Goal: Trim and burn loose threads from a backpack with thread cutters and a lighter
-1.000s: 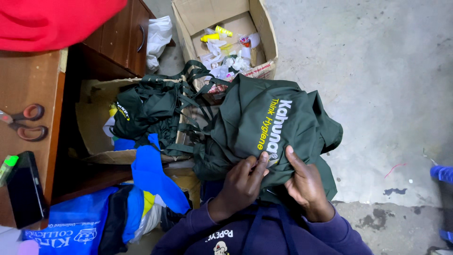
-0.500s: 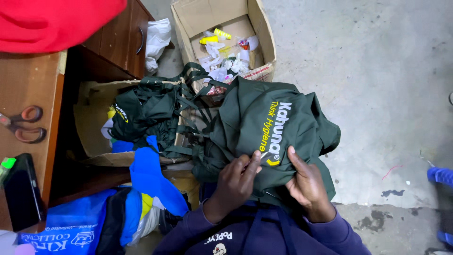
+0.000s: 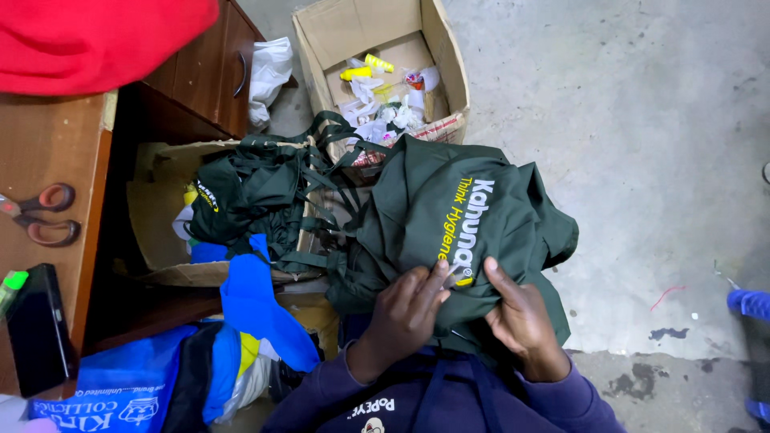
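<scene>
Both hands work at the near edge of a dark green cloth bag printed in white and yellow, which lies bunched over the person's lap. The left hand has its fingers curled and pressed onto the fabric, fingertips pinching a fold just below the print; the right hand rests beside it, fingers partly bent with the forefinger stretched up against the cloth — both grip or press the same bag, neither lies flat open. Left of the bag, a heap of more dark green bags with long straps fills a low cardboard box, and a blue cloth hangs over its front. Behind, on the grey concrete floor, stands an open cardboard carton holding scraps of paper and yellow bits. At far left is a wooden desk with red-handled scissors, a black phone and a red cloth — a blue printed bag lies below it.
</scene>
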